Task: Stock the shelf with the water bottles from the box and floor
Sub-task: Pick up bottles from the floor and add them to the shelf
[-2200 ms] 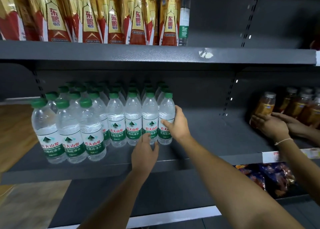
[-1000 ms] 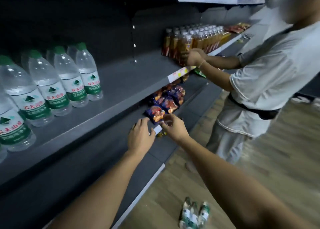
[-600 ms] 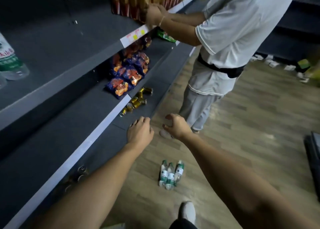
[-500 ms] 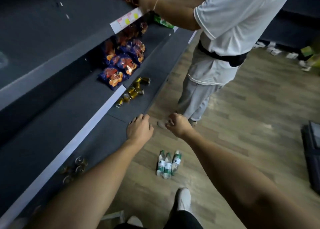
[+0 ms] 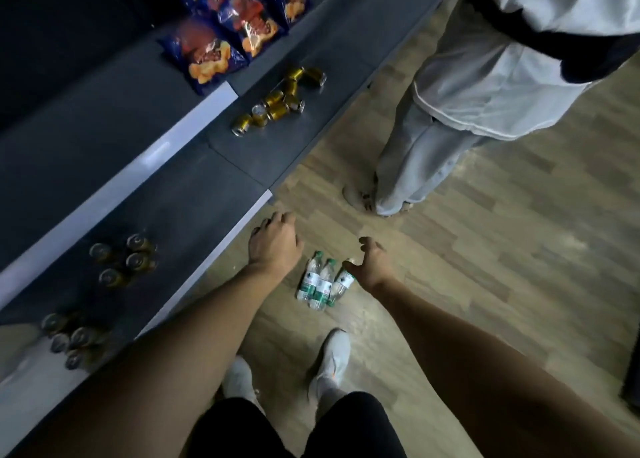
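Left hand (image 5: 275, 246): grip loosely spread, empty, beside the dark grey metal bottom shelf (image 5: 194, 194). Three clear plastic green-capped water bottles (image 5: 323, 284) sit grouped on the wooden floor (image 5: 485, 249), not yet stocked. Right hand (image 5: 369, 267): grip spread over them, holding nothing.

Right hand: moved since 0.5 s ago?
Yes. The right hand has come down toward the three water bottles standing on the floor, and now reaches the rightmost one's cap.
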`<state>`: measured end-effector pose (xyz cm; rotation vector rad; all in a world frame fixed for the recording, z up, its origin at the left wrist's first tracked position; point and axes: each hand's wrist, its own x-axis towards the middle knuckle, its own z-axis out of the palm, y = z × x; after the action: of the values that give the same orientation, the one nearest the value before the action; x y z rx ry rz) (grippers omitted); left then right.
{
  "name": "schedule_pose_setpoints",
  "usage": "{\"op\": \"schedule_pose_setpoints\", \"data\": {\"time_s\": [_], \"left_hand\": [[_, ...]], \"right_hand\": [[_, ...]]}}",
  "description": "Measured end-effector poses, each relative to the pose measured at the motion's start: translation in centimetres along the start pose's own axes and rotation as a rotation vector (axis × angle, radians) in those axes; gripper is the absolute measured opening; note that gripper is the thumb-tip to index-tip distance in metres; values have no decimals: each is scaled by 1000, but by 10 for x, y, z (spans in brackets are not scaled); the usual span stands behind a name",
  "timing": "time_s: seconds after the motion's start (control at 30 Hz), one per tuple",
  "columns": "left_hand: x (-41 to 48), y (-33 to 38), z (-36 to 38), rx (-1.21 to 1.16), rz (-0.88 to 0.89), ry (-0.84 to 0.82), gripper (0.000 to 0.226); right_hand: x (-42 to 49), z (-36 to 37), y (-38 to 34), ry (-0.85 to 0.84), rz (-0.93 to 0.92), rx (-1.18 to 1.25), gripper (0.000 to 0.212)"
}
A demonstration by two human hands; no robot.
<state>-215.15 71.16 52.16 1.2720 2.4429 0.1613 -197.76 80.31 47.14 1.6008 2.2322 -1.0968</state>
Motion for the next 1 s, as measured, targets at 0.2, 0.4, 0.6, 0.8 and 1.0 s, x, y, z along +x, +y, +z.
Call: {"op": "schedule_pose_setpoints", "data": {"time_s": [0.2, 0.4, 0.6, 0.8, 1.0], "left_hand": [[47, -32, 117, -19, -104, -134, 37], [103, -77, 266, -58, -120, -266, 38], [149, -133, 389, -67, -162, -305, 37], [177, -166, 483, -29, -122, -351, 36], [181, -184, 539, -49, -123, -380, 33]], "right_hand": [[71, 81, 39, -29, 32, 24, 69], [161, 198, 99, -23, 93, -26, 68], [245, 298, 150, -61, 111, -60, 72], [312, 368, 184, -72, 69, -116, 70], [364, 428, 203, -21, 154, -147, 56]]}}
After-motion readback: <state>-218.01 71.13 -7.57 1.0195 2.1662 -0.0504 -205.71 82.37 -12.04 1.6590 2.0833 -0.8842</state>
